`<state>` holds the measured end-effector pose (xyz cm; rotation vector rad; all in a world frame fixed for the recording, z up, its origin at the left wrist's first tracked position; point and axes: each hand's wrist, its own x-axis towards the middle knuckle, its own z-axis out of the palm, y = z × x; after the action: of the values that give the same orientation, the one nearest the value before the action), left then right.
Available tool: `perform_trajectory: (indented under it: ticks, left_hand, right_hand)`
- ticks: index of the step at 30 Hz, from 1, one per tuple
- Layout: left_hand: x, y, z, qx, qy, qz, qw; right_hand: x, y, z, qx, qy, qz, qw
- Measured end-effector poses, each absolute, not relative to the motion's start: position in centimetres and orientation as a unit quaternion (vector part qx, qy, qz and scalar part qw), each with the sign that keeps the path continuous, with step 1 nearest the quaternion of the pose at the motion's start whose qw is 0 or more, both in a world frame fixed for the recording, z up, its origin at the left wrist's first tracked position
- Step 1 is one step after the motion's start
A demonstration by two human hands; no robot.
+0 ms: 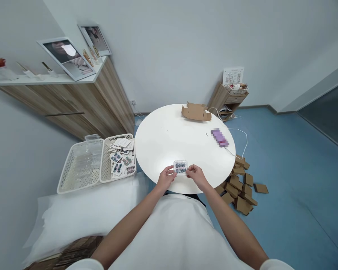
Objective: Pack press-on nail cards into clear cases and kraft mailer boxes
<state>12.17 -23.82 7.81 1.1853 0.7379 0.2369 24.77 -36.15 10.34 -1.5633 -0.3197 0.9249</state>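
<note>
A small clear plastic case (180, 167) with dark press-on nails inside sits near the front edge of the round white table (169, 138). My left hand (166, 177) pinches its left side with curled fingers. My right hand (196, 174) grips its right side the same way. Both forearms reach forward from my white top.
Two white perforated baskets (81, 165) stand to the left, one with clear cases, one with nail cards (122, 157). On the table lie an open cardboard box (196, 111) and a blurred purple object (219, 137) on a white cable. Flat cardboard pieces (239, 187) lie on the blue floor at right.
</note>
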Motion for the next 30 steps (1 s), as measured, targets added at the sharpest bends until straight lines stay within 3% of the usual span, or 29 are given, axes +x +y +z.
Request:
perform_trajectory:
  ticks: [15,30]
  left_hand:
    - [12.8,-23.8,7.2,0.592,0.346,0.157,0.711]
    - [11.8,-21.2,5.2,0.592,0.539,0.250,0.544]
  right_hand:
    - [25.4,-35.1,8.6,-0.686,-0.125,0.377,0.610]
    - [24.7,-27.2,4.5,-0.701,-0.232,0.448,0.503]
